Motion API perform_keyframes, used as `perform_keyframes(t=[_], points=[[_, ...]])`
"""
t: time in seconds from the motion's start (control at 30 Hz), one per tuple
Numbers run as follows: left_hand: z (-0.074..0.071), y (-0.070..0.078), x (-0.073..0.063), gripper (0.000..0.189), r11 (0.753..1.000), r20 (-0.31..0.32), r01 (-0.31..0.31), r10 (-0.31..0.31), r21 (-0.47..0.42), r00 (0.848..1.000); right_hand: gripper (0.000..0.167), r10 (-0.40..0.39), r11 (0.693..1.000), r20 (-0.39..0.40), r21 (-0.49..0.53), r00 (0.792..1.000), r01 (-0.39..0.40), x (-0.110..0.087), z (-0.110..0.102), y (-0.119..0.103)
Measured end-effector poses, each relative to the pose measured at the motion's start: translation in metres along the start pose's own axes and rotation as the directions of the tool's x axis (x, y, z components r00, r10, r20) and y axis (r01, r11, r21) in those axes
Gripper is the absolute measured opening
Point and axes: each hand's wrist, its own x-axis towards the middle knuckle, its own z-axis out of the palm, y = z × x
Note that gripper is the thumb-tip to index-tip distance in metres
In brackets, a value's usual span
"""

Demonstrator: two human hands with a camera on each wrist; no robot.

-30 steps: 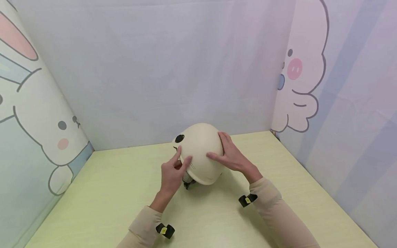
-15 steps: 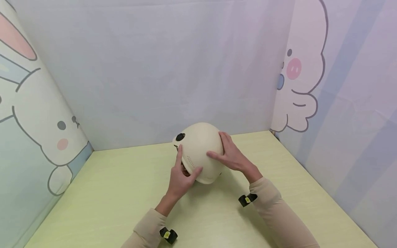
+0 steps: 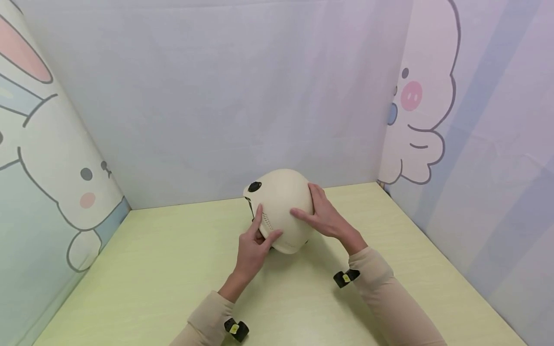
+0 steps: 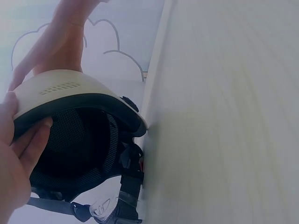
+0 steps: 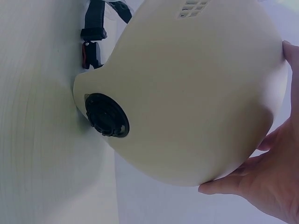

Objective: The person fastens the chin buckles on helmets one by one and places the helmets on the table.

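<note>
A cream-white helmet [image 3: 287, 206] sits tilted on the table, its opening turned left toward my left hand [image 3: 251, 252]. That hand grips the helmet's rim, thumb on the outer shell and fingers tucked inside against the dark padding [image 4: 70, 140]. On the opposite side my right hand [image 3: 327, 218] holds the shell, thumb and fingers spread round its curve. A black round fitting [image 5: 107, 115] shows on the helmet's side, and small vent slots [image 4: 60, 87] lie near the rim. Black chin straps [image 4: 128, 193] with buckles hang from the opening.
The pale yellow-green table [image 3: 164, 269] stretches out around the helmet. A grey-white curtain [image 3: 216, 96] stands close behind it. Printed cartoon panels close off the left side [image 3: 52, 144] and right side [image 3: 433, 96].
My left hand has shifted right along the rim and taken a closer grip, its index finger leaving the black fitting's area. The helmet has turned and moved slightly up and right. My right hand keeps its hold.
</note>
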Motion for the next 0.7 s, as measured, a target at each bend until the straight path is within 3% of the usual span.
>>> perform_keyframes(t=[0.3,0.4,0.7], points=[[0.0014,-0.0019,-0.0015,0.09,0.997,-0.022,-0.043,0.044,0.062,0.999,0.095,-0.003,1.0,0.008,0.0,1.0,0.003,0.0007,-0.0001,0.0021],[0.0019,-0.0025,-0.0016,0.091,0.998,-0.017,-0.046,0.047,0.043,0.999,0.095,-0.003,1.0,0.016,0.003,1.0,0.003,0.0007,-0.0003,0.0027],[0.0035,-0.0024,0.0012,0.116,0.994,0.151,0.045,-0.03,-0.1,0.988,0.099,0.049,0.999,0.03,0.016,0.998,-0.049,-0.0008,-0.0033,0.0051]])
